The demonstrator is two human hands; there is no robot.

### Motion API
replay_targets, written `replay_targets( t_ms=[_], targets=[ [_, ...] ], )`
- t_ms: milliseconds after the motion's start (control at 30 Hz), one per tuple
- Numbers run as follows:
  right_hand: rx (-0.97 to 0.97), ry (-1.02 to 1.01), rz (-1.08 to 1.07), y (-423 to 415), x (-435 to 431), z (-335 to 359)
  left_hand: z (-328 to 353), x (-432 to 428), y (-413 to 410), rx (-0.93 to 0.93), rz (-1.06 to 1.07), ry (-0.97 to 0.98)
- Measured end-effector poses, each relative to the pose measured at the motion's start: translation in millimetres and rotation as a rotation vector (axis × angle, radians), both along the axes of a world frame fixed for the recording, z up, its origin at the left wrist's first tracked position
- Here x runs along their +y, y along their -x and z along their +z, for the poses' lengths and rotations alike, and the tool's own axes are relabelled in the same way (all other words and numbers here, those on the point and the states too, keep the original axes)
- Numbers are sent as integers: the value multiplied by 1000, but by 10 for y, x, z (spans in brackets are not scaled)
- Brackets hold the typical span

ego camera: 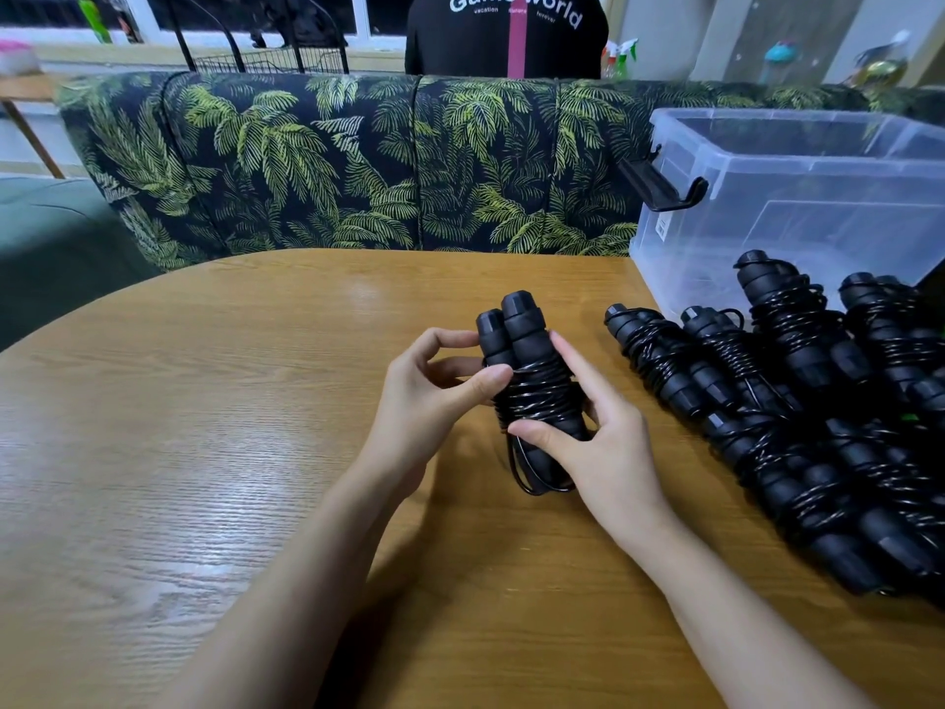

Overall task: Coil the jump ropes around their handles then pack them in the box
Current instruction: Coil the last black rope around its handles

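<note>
A black jump rope (532, 371) stands almost upright above the middle of the wooden table (204, 427), its two handles side by side with cord wound round them. A loose loop of cord hangs below the handles. My left hand (434, 396) pinches the wound cord from the left with thumb and fingers. My right hand (588, 432) grips the handles from the right, thumb across the lower wraps. A clear plastic box (797, 197) with a black latch sits at the table's far right.
Several coiled black jump ropes (797, 401) lie in a heap on the right side of the table, in front of the box. A leaf-patterned sofa back (358, 166) runs behind the table, and a person in a black top (506, 33) stands beyond it.
</note>
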State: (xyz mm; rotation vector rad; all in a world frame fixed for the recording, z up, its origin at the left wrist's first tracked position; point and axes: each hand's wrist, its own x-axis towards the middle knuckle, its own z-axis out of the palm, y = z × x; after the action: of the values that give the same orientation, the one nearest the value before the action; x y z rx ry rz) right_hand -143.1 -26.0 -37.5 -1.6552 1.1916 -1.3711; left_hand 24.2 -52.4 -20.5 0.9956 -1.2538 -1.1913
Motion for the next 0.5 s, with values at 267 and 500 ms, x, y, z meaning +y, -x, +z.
replay_targets(
  t_ms=[267,500],
  targets=[
    [-57,-69,98,79,-32,-2,-26,-50,-31,42,28,-47],
    [441,275,-180,-34,31,-36,5,-26,38,71,134,-40]
  ],
)
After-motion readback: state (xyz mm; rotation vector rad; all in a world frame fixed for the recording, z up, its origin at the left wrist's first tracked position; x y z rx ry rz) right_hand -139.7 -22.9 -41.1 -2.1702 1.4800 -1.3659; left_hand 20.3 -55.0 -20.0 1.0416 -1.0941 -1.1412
